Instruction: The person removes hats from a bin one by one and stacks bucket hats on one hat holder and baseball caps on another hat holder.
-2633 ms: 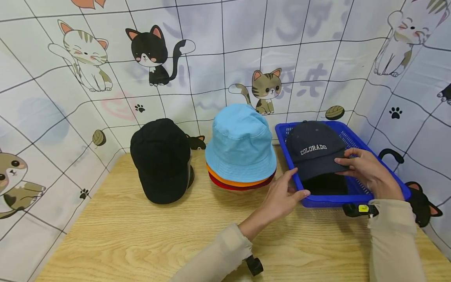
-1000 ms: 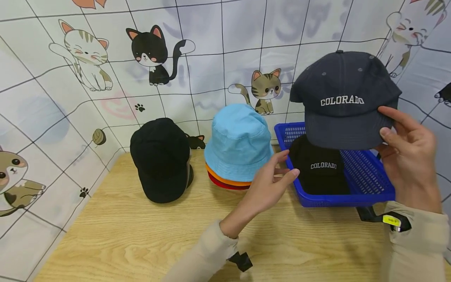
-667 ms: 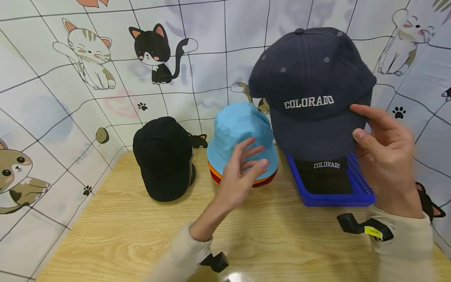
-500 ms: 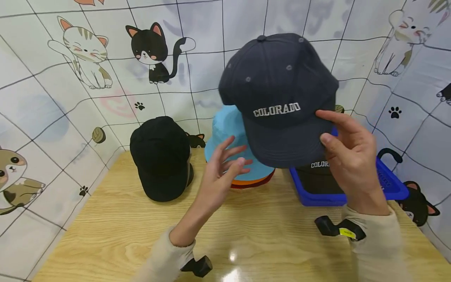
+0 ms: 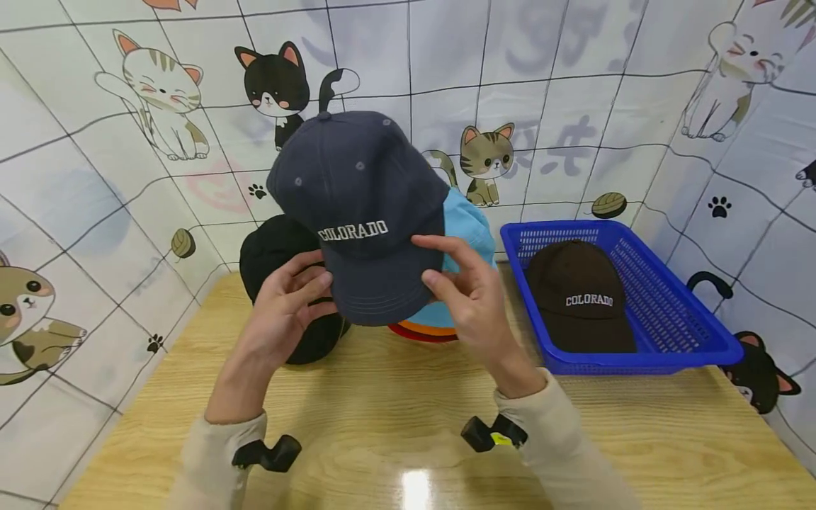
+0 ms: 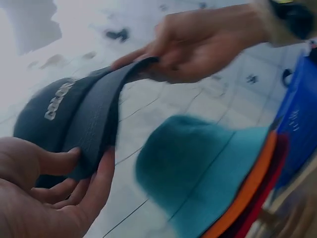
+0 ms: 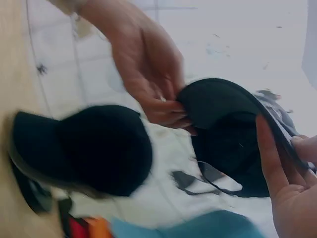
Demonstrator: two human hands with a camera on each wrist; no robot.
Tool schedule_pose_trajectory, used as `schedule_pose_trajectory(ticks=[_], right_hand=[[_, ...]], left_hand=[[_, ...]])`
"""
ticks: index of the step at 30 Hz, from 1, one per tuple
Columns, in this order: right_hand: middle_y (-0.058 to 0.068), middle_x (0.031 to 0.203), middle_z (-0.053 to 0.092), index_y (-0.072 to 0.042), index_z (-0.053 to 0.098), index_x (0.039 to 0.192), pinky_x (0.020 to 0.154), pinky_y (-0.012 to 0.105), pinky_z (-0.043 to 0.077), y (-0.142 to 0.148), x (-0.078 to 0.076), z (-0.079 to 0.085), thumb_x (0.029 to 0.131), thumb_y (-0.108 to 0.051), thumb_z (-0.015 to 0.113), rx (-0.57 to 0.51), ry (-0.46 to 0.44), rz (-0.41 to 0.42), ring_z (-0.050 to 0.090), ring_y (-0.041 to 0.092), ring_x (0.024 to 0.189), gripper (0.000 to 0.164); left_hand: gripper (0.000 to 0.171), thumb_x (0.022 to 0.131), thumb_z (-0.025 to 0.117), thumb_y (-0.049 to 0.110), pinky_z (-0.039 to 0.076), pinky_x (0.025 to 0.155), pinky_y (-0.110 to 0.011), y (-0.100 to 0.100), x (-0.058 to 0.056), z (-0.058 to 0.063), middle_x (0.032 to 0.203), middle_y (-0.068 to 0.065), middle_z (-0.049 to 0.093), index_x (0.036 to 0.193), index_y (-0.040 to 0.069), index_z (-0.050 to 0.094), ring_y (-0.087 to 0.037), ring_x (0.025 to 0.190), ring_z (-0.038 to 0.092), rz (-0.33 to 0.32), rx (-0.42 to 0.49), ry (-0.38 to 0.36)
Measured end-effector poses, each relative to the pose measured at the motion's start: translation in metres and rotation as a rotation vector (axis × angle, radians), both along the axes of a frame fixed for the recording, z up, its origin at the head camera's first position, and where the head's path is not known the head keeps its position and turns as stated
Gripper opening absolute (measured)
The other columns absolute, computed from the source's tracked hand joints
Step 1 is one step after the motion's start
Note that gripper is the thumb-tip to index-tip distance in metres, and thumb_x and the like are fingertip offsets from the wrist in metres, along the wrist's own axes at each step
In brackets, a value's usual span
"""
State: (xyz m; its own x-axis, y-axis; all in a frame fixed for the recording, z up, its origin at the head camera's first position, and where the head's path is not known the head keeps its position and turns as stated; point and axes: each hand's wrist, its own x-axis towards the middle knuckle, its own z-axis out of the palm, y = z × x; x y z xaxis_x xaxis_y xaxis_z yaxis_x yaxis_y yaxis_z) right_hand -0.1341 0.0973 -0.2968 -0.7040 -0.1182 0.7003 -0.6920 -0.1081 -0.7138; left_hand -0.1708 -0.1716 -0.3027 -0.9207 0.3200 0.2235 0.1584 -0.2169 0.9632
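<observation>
A navy baseball cap (image 5: 360,205) lettered COLORADO is held up above the table, brim toward me. My right hand (image 5: 474,304) pinches the right side of its brim. On the brim's left side, my left hand (image 5: 280,312) has its thumb on top and fingers beneath, as the left wrist view shows. Behind the navy cap stand a black cap (image 5: 274,241), partly covered, and a light blue bucket hat (image 5: 468,223) stacked over orange and red ones. The cap's hollow underside (image 7: 233,144) faces the right wrist camera.
A blue plastic basket (image 5: 682,304) at the right holds a dark brown COLORADO cap (image 5: 576,294). The wooden table (image 5: 382,418) meets a cat-patterned cloth wall (image 5: 548,92) at the back and sides. A black hook shape (image 5: 710,283) shows beyond the basket.
My right hand has lifted the navy cap out of the basket and carried it left, past the bucket hats. My left hand left the basket edge, moved left and took hold of the brim.
</observation>
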Motion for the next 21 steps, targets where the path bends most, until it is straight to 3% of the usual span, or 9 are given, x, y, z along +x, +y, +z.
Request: schedule_pose_trajectory(ticks=[3, 6, 9, 14, 21], right_hand=[[0.01, 0.126, 0.068, 0.006, 0.053, 0.141, 0.079, 0.037, 0.065, -0.028, -0.013, -0.012, 0.104, 0.003, 0.054, -0.05, -0.087, 0.078, 0.076, 0.009, 0.078, 0.037], [0.014, 0.148, 0.055, 0.003, 0.052, 0.142, 0.083, 0.036, 0.064, -0.054, -0.027, -0.021, 0.104, 0.001, 0.054, -0.114, -0.221, 0.168, 0.075, 0.009, 0.092, 0.038], [0.014, 0.153, 0.051, -0.001, 0.051, 0.143, 0.084, 0.036, 0.063, -0.079, -0.043, -0.027, 0.105, 0.001, 0.053, -0.164, -0.347, 0.228, 0.071, 0.015, 0.104, 0.038], [0.021, 0.149, 0.052, -0.001, 0.051, 0.144, 0.081, 0.037, 0.063, -0.109, -0.066, -0.029, 0.105, 0.003, 0.053, -0.197, -0.451, 0.255, 0.069, 0.022, 0.105, 0.039], [0.027, 0.14, 0.056, 0.001, 0.052, 0.141, 0.083, 0.044, 0.064, -0.13, -0.077, -0.028, 0.102, 0.005, 0.056, -0.236, -0.503, 0.278, 0.07, 0.021, 0.099, 0.039]], left_hand=[[0.028, 0.106, 0.054, 0.004, 0.063, 0.08, -0.028, -0.034, -0.011, 0.0, 0.104, 0.002, 0.071, 0.134, 0.01, 0.053, -0.012, 0.091, 0.072, -0.037, 0.052, -0.008], [0.027, 0.106, 0.051, -0.001, 0.063, 0.079, -0.028, -0.066, -0.019, -0.002, 0.104, 0.0, 0.073, 0.13, 0.01, 0.057, -0.012, 0.091, 0.073, -0.061, 0.114, -0.008], [0.029, 0.105, 0.05, -0.003, 0.062, 0.078, -0.026, -0.091, -0.025, -0.006, 0.101, 0.0, 0.075, 0.128, 0.011, 0.062, -0.012, 0.09, 0.073, -0.029, 0.171, -0.036], [0.03, 0.106, 0.052, -0.001, 0.062, 0.081, -0.025, -0.112, -0.035, -0.013, 0.107, -0.001, 0.077, 0.126, 0.013, 0.068, -0.012, 0.093, 0.076, 0.057, 0.217, -0.114], [0.029, 0.106, 0.05, -0.002, 0.062, 0.086, -0.026, -0.129, -0.041, -0.016, 0.112, -0.006, 0.076, 0.119, 0.007, 0.074, -0.016, 0.094, 0.077, 0.072, 0.385, -0.184]])
